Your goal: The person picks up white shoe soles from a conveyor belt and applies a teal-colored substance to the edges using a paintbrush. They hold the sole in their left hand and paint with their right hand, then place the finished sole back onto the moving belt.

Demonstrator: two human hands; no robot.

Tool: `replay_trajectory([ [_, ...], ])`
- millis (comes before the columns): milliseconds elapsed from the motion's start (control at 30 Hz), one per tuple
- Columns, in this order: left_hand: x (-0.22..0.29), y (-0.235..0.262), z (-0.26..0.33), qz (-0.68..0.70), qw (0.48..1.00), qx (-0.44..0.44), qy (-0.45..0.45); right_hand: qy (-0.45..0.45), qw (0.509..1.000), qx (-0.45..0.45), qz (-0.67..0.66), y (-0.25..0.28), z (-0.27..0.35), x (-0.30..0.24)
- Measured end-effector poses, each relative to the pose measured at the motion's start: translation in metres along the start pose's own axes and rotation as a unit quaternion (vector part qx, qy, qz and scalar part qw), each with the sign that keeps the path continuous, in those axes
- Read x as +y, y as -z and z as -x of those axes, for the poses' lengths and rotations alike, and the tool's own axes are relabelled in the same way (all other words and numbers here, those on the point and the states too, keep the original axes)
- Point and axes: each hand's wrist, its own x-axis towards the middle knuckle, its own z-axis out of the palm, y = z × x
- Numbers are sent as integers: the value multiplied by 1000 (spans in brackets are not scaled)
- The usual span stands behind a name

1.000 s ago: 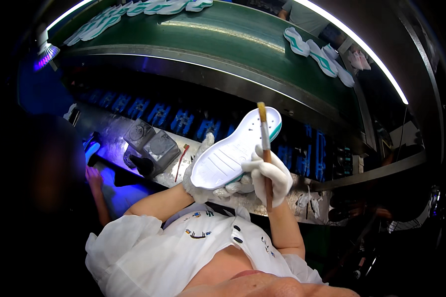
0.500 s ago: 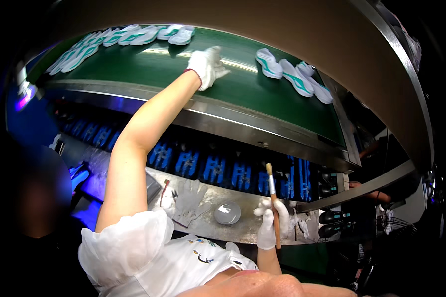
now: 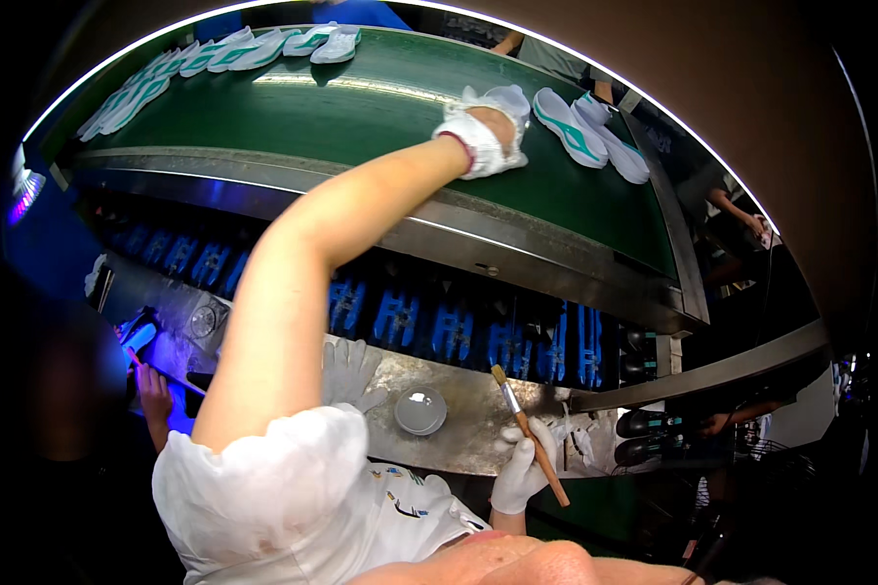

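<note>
My left hand (image 3: pixel 480 139), in a white glove with bare skin showing at the back, reaches far over the green conveyor belt (image 3: pixel 380 107). Its fingers are closed around a white and green shoe sole (image 3: pixel 509 98), mostly hidden by the hand. Just right of it lie two more soles, one of them white with a green stripe (image 3: pixel 571 127). Near my body, my right hand (image 3: pixel 523 476), also white-gloved, grips a wooden-handled paintbrush (image 3: pixel 513 400), bristles up and tilted left. Left of the brush stands a small round dish (image 3: pixel 420 411) on the metal bench (image 3: pixel 473 434).
A row of white soles (image 3: pixel 254 54) lines the belt's far left. Blue clamp-like holders (image 3: pixel 396 317) run below the belt's metal edge. A grey glove (image 3: pixel 349 372) lies on the bench. A metal bar (image 3: pixel 702 366) crosses at right. Another person's hand (image 3: pixel 153 393) shows at left.
My left hand has moved right along the belt and closed on the nearest sole of the right group. The brush in my right hand has tipped to the left.
</note>
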Motion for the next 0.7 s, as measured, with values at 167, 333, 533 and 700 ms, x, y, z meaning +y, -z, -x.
replay_trajectory([
  [167,-98,26,67,-115,990,23,80,-2,999,-49,-20,-7,-5,-5],
  [333,-96,20,93,92,979,181,9,-16,996,-78,-32,-8,-7,-5],
  [533,-51,-14,57,66,949,-124,282,-18,994,-94,-50,-15,1,-11],
  [700,-72,-8,136,190,944,242,116,-1,995,-76,-56,-5,0,1],
])
